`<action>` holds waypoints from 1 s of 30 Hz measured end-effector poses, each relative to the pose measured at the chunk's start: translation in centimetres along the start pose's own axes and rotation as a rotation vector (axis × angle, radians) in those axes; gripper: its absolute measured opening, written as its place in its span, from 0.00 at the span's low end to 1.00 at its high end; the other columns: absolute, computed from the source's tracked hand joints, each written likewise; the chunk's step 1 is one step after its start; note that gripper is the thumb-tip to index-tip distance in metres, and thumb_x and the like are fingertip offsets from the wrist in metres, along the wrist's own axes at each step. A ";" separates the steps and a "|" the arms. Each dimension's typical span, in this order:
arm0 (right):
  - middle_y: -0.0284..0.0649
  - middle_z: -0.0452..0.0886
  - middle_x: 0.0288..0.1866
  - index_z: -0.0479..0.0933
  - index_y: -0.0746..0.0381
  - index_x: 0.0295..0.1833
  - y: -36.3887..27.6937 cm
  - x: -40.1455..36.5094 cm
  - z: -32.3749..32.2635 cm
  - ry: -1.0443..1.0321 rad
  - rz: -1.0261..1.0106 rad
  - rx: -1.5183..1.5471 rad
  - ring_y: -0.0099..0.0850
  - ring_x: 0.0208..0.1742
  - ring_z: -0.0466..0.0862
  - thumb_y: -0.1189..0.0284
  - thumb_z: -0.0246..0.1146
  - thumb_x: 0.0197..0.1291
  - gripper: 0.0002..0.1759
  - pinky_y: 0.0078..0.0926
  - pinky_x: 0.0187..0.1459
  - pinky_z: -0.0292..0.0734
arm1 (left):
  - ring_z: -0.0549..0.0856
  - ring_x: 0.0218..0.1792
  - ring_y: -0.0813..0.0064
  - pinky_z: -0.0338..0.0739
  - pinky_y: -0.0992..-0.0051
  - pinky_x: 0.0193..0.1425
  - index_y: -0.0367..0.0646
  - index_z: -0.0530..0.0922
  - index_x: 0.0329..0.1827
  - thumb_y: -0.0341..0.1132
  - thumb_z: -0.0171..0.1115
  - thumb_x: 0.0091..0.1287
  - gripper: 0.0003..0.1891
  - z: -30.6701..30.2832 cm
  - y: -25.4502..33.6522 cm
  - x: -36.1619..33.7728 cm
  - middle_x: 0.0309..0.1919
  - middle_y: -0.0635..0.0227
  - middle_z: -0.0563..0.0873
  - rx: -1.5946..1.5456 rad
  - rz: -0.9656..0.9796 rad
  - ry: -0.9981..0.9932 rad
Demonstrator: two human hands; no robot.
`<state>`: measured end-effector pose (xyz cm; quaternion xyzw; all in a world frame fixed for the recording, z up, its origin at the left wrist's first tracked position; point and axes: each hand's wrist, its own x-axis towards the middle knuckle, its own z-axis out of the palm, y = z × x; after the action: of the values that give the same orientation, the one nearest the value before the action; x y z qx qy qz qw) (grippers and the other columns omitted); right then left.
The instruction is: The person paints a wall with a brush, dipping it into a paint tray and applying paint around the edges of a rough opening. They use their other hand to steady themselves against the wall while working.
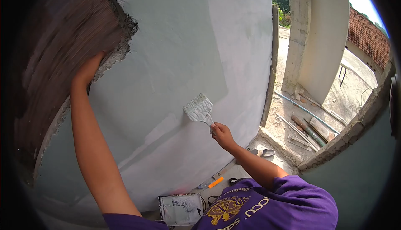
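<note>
My right hand [222,134] is closed round the handle of a wide paint brush [199,109]. The brush is coated with pale paint, and its bristles point up and left against or close to the wall [175,58]. The wall has grey-green painted areas beside whiter ones. At the upper left, my left hand [89,69] reaches to the rough broken edge of the wall, beside a brown surface [62,42]. Its fingers are mostly hidden behind that edge, so what they hold cannot be made out.
A paint-smeared tray [182,209] stands below me, near an orange-handled tool [216,182]. Shoes [267,152] lie by the doorway's raised sill. Outside are pipes [308,130], a concrete pillar [323,33] and a tiled roof [367,35].
</note>
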<state>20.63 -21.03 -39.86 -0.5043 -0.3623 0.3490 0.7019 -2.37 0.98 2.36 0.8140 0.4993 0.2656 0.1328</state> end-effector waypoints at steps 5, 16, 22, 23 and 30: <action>0.27 0.66 0.19 0.71 0.63 0.28 -0.6 -1.8 -1.6 0.020 -0.010 0.035 0.17 0.21 0.63 0.61 0.52 0.72 0.21 0.19 0.24 0.58 | 0.73 0.66 0.58 0.60 0.69 0.70 0.37 0.73 0.66 0.62 0.48 0.65 0.39 0.1 0.0 0.0 0.65 0.49 0.75 0.023 0.035 -0.014; 0.27 0.64 0.16 0.72 0.61 0.29 -10.3 4.4 -1.4 -0.042 0.034 0.226 0.17 0.15 0.59 0.58 0.51 0.70 0.20 0.19 0.17 0.54 | 0.73 0.65 0.59 0.60 0.70 0.70 0.35 0.72 0.66 0.60 0.50 0.65 0.38 0.2 -0.7 0.6 0.66 0.49 0.74 -0.043 0.032 -0.013; 0.27 0.66 0.16 0.73 0.60 0.29 0.0 -0.9 -5.2 0.077 0.169 0.054 0.17 0.14 0.61 0.57 0.51 0.70 0.21 0.18 0.16 0.54 | 0.73 0.65 0.59 0.60 0.70 0.70 0.36 0.72 0.67 0.61 0.50 0.65 0.38 0.1 0.1 -0.3 0.66 0.50 0.74 -0.006 0.034 -0.005; 0.28 0.66 0.16 0.73 0.60 0.29 -0.2 -1.1 -5.4 0.079 0.154 0.060 0.17 0.14 0.61 0.57 0.52 0.70 0.21 0.18 0.16 0.54 | 0.74 0.65 0.59 0.60 0.70 0.70 0.36 0.72 0.67 0.61 0.50 0.64 0.38 0.2 0.0 -0.2 0.66 0.50 0.74 0.012 0.048 0.018; 0.26 0.63 0.15 0.72 0.61 0.30 -10.0 2.6 -3.7 0.009 -0.115 0.072 0.17 0.15 0.60 0.57 0.50 0.71 0.21 0.18 0.17 0.55 | 0.74 0.64 0.60 0.61 0.70 0.69 0.35 0.72 0.66 0.62 0.50 0.63 0.40 0.2 0.1 -0.3 0.65 0.50 0.75 -0.081 -0.019 -0.019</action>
<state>26.33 -22.96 -30.65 -0.4588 -0.3747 0.3184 0.7401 -2.24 0.64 2.13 0.8057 0.4943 0.2767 0.1730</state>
